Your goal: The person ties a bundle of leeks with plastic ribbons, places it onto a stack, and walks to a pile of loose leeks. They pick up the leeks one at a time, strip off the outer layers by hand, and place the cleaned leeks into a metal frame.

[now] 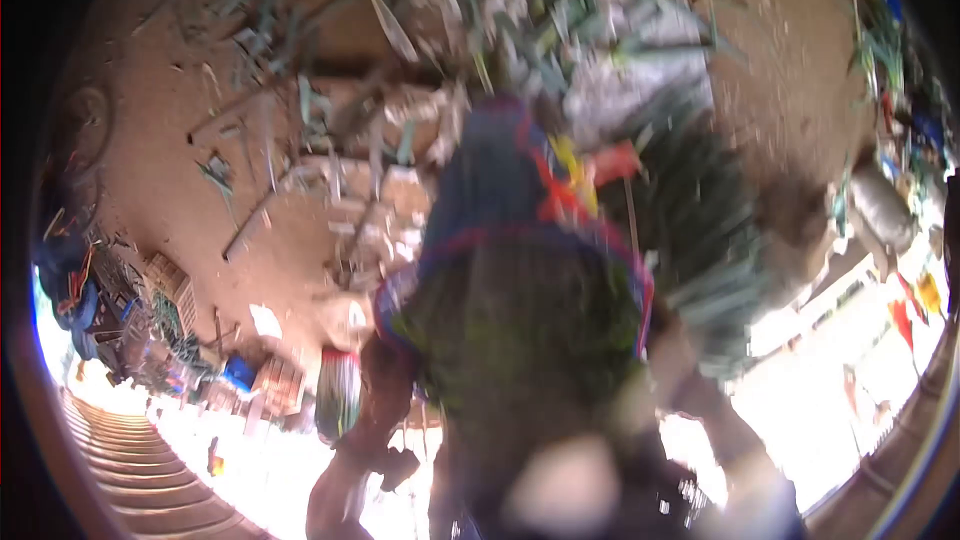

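Note:
The view is tilted over and smeared by motion, with my own body filling the middle. A dark apron (475, 180) with blue and red trim hangs in front of a greenish shirt (520, 320); a red and yellow patch shows at its edge. A large bundle of long green leaves (690, 210), like leeks, lies by my right arm (700, 405). My right hand is lost in blur near that bundle. My left arm (385, 385) is bent beside the apron. Its fingers are too dark and smeared to read, so I cannot tell what they hold.
Loose green stalks (560, 0) and pale trimmings are strewn over brown earth. Wooden crates (280, 380) and a blue container (238, 372) stand at lower left. A leafy bundle (338, 395) is nearer. A pale sack (880, 205) lies at right, close to the bright background.

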A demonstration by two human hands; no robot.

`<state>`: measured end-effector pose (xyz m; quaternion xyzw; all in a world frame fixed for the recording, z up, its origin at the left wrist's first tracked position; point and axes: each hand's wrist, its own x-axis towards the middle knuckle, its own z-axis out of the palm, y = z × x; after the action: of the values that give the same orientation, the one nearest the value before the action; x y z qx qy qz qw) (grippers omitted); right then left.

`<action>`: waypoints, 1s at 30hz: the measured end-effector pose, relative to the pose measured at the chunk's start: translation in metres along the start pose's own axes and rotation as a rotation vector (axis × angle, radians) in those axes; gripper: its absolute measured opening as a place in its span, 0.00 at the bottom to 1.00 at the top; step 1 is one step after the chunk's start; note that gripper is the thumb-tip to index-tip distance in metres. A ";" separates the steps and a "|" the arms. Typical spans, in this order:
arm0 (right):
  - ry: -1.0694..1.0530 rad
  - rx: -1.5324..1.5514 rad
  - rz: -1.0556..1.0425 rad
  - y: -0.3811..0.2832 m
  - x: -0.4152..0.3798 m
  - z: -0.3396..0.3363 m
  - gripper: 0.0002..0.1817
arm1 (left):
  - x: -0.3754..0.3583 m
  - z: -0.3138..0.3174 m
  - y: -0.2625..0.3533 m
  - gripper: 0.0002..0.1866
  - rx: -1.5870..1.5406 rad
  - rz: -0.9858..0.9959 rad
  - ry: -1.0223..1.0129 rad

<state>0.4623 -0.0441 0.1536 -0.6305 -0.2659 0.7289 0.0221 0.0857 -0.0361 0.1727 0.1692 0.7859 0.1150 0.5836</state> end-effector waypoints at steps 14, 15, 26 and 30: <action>-0.128 -0.459 -0.396 0.029 -0.005 -0.014 0.09 | -0.043 0.012 0.021 0.06 0.081 0.018 -0.174; -0.112 -0.468 -0.426 0.021 0.005 -0.016 0.09 | -0.041 0.021 0.028 0.07 0.149 0.005 -0.098; 0.021 0.303 -0.147 0.031 0.051 -0.008 0.13 | 0.006 0.048 0.011 0.06 0.043 0.072 -0.022; 0.060 0.359 -0.487 0.038 0.075 -0.017 0.16 | 0.067 0.020 -0.061 0.04 0.783 0.583 0.000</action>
<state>0.4739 -0.0431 0.0685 -0.5555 -0.2754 0.7187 0.3149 0.0796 -0.0653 0.0847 0.5892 0.6900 -0.0305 0.4193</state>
